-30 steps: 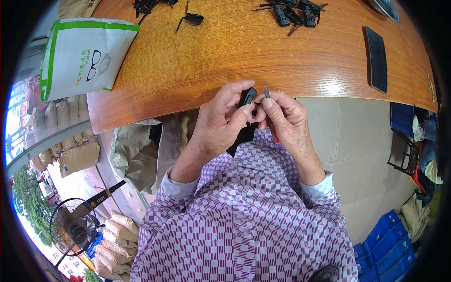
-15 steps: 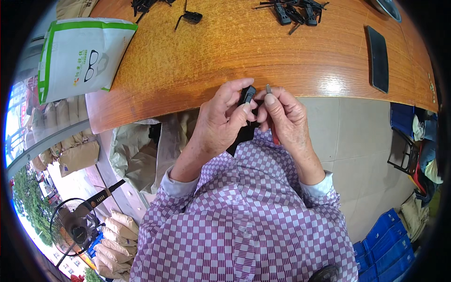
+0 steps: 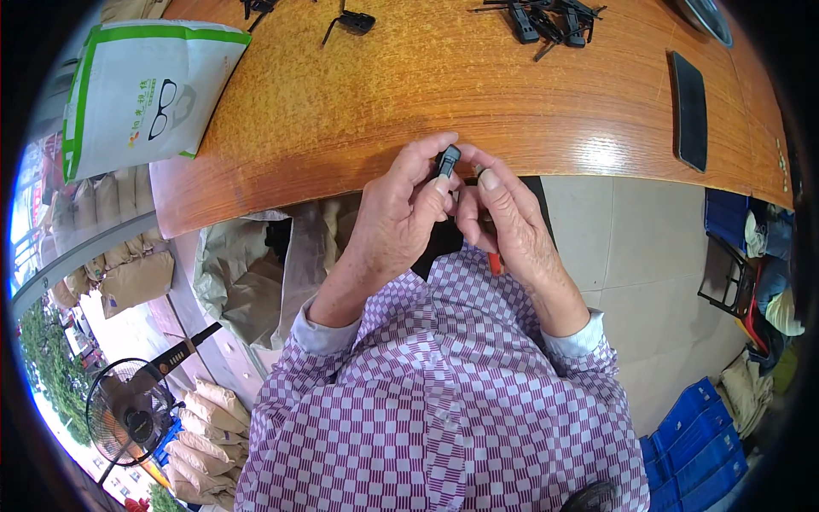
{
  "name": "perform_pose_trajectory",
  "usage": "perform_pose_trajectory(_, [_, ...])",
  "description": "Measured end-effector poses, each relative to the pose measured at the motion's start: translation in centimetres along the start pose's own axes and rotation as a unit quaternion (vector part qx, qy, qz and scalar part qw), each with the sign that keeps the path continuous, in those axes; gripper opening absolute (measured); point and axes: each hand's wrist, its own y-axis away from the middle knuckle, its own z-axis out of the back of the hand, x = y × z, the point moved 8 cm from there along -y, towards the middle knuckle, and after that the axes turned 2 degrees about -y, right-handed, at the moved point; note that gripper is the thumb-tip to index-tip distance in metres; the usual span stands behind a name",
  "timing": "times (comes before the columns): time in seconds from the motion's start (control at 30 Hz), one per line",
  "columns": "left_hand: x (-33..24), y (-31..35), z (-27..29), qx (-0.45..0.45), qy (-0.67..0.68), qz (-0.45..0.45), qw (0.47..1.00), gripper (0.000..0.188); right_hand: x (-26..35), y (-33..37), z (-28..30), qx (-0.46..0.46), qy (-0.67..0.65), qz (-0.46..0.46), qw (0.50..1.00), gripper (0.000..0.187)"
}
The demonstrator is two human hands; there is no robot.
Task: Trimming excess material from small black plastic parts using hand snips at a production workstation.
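Observation:
My left hand [image 3: 388, 213] is closed around a small black plastic part [image 3: 448, 160], pinched between thumb and fingers just over the table's front edge. Close beside it, my right hand [image 3: 516, 218] grips a slim tool with a red handle [image 3: 496, 263]. The handle end sticks out below the palm, and the metal tip [image 3: 481, 171] barely shows by the thumb. Fingers hide most of the tool, so its exact kind cannot be made out. Whether the tip touches the black part is also hidden.
On the wooden table [image 3: 358, 111] lie several black plastic parts [image 3: 554, 21], a single one [image 3: 351, 21] and a dark phone [image 3: 689, 111]. A white-green bag [image 3: 128, 102] stands left. Below are an open sack [image 3: 243, 277], a fan [image 3: 132, 414] and blue crates [image 3: 695, 444].
The black part has turned more upright in my left hand. My right fingers have come nearer to it, and the tool's metal tip shows less while its red handle shows more.

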Motion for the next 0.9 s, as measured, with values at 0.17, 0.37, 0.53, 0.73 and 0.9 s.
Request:
perform_pose_trajectory(0.17, [-1.0, 0.3, 0.4, -0.042, -0.079, -0.083, 0.992, 0.037, -0.1, -0.1, -1.3, 0.017, 0.044, -0.006, 0.999, 0.043])
perform_pose_trajectory(0.37, [-2.0, 0.8, 0.9, -0.055, -0.108, -0.133, 0.984, 0.037, -0.1, -0.5, -2.2, 0.014, 0.056, -0.001, 0.998, 0.041])
perform_pose_trajectory(0.53, [-2.0, 1.1, 1.3, -0.050, -0.100, -0.127, 0.986, 0.035, 0.0, -0.7, -2.7, 0.014, 0.055, 0.006, 0.998, 0.039])
perform_pose_trajectory(0.73, [-2.4, 1.4, 1.4, -0.070, -0.117, -0.154, 0.979, 0.033, -0.1, -0.8, -2.9, 0.024, 0.065, 0.012, 0.997, 0.038])
perform_pose_trajectory(0.9, [-2.4, 1.2, 1.5, -0.089, -0.129, -0.167, 0.973, 0.033, 0.0, -1.1, -2.8, 0.029, 0.067, 0.028, 0.997, 0.036])
